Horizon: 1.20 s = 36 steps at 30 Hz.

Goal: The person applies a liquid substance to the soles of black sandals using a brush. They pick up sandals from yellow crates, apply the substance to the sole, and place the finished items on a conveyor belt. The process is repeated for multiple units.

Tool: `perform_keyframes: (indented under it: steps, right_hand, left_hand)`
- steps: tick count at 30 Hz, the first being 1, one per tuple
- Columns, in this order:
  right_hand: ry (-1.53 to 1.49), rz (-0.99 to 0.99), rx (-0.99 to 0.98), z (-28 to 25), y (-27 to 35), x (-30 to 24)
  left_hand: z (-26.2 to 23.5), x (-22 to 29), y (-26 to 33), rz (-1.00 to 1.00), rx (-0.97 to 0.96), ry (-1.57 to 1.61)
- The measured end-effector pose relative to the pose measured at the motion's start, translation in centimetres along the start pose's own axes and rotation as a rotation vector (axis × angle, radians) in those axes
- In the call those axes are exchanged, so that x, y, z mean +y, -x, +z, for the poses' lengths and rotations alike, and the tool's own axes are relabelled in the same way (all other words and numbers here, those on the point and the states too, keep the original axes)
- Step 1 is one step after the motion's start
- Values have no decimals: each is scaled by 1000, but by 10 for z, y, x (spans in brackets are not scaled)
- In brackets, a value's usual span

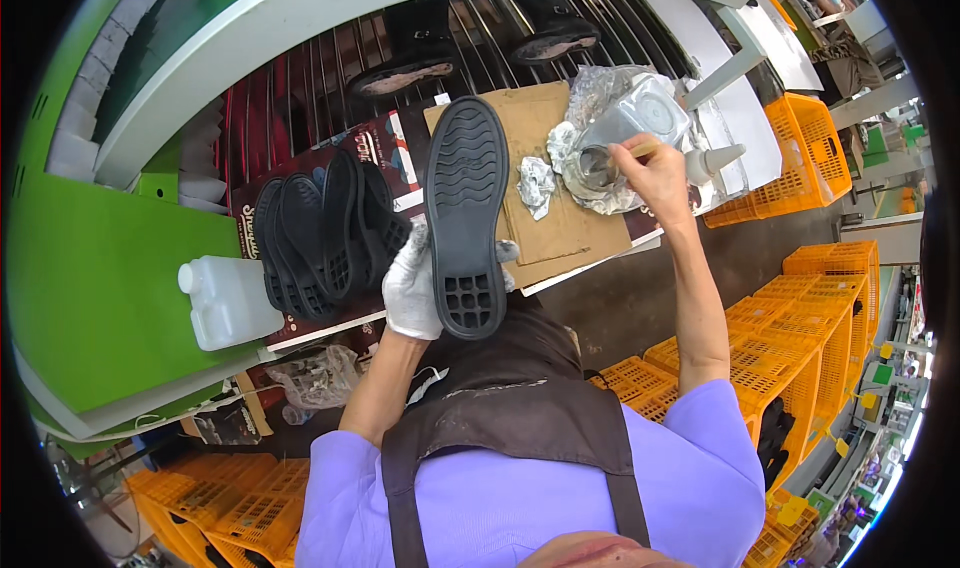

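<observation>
Bench [600,243] with cardboard sheet [545,183]; orange crates [800,328] at right. Foil-lined pot [600,163]: contents unclear. Gloved left hand [415,288] grips black sole [465,218]; right hand [655,173] pinches brush [625,155].

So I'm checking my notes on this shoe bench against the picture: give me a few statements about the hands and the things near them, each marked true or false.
1. The left hand wears a white glove and holds a black shoe sole tread side up. True.
2. The right hand is gloved. False: it is bare.
3. The right hand holds a brush handle at a foil-lined container. True.
4. The stack of black soles lies to the right of the held sole. False: it is to its left.
5. The white plastic jug stands on the cardboard sheet. False: it stands apart, far left.
</observation>
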State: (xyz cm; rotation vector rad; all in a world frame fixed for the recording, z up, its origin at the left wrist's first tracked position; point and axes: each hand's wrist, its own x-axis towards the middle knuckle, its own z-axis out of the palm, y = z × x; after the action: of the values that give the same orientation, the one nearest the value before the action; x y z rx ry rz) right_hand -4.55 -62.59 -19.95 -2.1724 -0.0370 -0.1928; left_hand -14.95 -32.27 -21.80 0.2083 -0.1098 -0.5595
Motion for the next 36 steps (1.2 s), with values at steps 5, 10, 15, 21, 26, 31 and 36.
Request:
perform_keyframes:
  steps: [5, 10, 15, 21, 26, 31, 36]
  right_hand:
    - [-178, 10, 175, -10, 18, 0]
    - [-146, 118, 117, -2, 34, 9]
    - [-222, 202, 98, -15, 37, 11]
    - [-167, 184, 10, -16, 31, 8]
    - [-66, 82, -126, -36, 25, 4]
    - [197, -331, -480, -48, 17, -5]
    - [191, -290, -510, -66, 21, -9]
  left_hand:
    - [-13, -16, -21, -8, 49, -77]
    - [-21, -26, -37, -28, 193, -197]
    - [-27, -29, -53, 128, 143, -489]
    - [-34, -31, -59, 277, 192, -626]
    - [-38, -26, -60, 253, 260, -761]
    - [-37, -25, -65, 310, 267, -852]
    - [-27, -21, -65, 367, 342, -944]
